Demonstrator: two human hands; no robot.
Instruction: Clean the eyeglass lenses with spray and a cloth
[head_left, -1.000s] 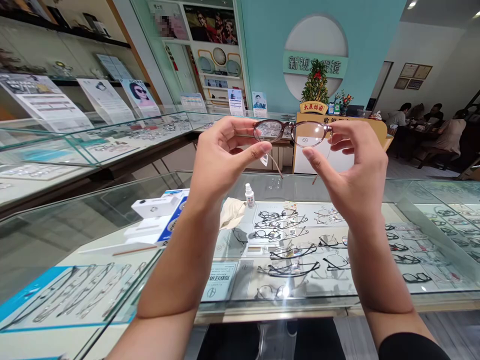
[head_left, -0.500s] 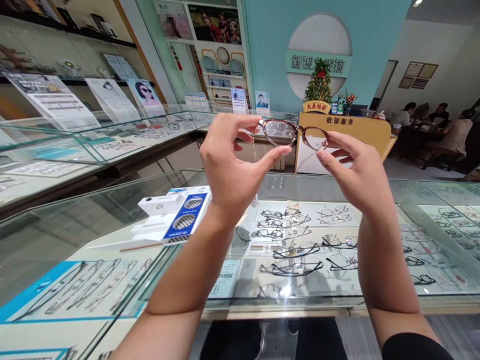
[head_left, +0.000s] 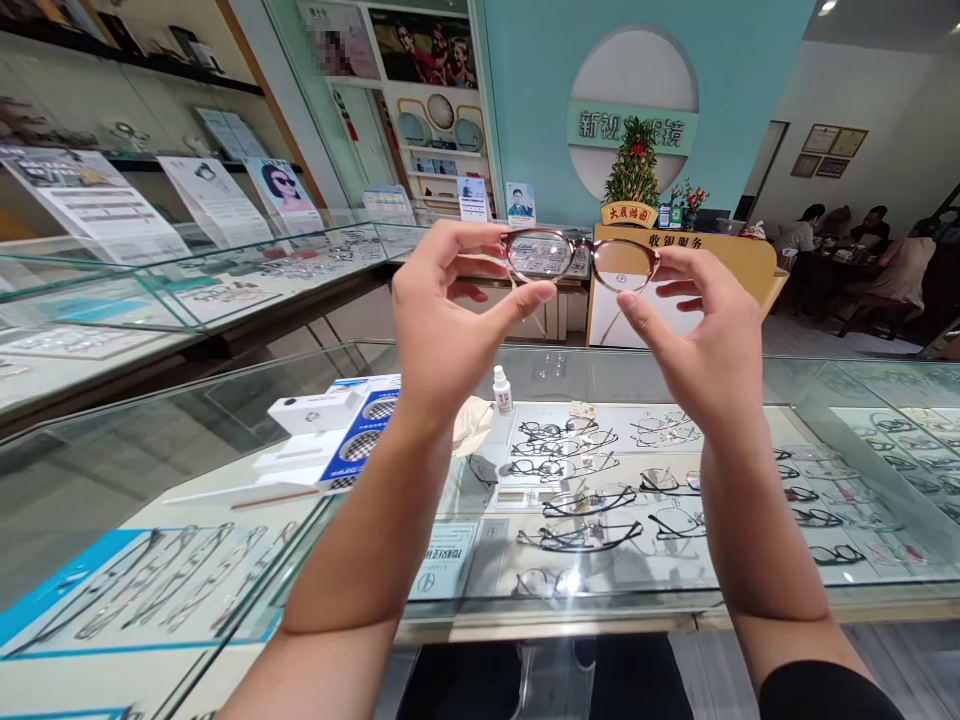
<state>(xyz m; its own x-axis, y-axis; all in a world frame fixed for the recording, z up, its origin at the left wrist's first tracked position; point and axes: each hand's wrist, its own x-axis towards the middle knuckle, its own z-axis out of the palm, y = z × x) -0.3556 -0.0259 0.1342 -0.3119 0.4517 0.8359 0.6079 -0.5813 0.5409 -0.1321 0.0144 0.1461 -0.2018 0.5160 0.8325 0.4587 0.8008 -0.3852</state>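
Observation:
A pair of eyeglasses [head_left: 585, 245] with a brown, partly clear frame is held up in front of me, above the glass counter. My left hand [head_left: 454, 310] pinches its left end between thumb and fingers. At the other end, my right hand [head_left: 697, 320] grips the frame's right corner, its thumb near the lower rim of the right lens. Both lenses face me almost squarely, and the thin temples point away and slightly down. Below the glasses, a small white bottle [head_left: 502, 390] stands on the counter beside a pale cloth [head_left: 472, 425], partly hidden by my left arm.
Several dark-framed glasses [head_left: 581, 535] lie in the glass display counter [head_left: 420, 622] below my hands. White and blue boxes [head_left: 311, 410] sit on it at the left. A second display counter [head_left: 270, 265] runs along the left. Beyond stands a yellow cashier desk [head_left: 720, 265]; people sit far right.
The eyeglasses have turned from slanted to nearly level and square to me. Both hands have shifted slightly left, and the white bottle and cloth have come into fuller view.

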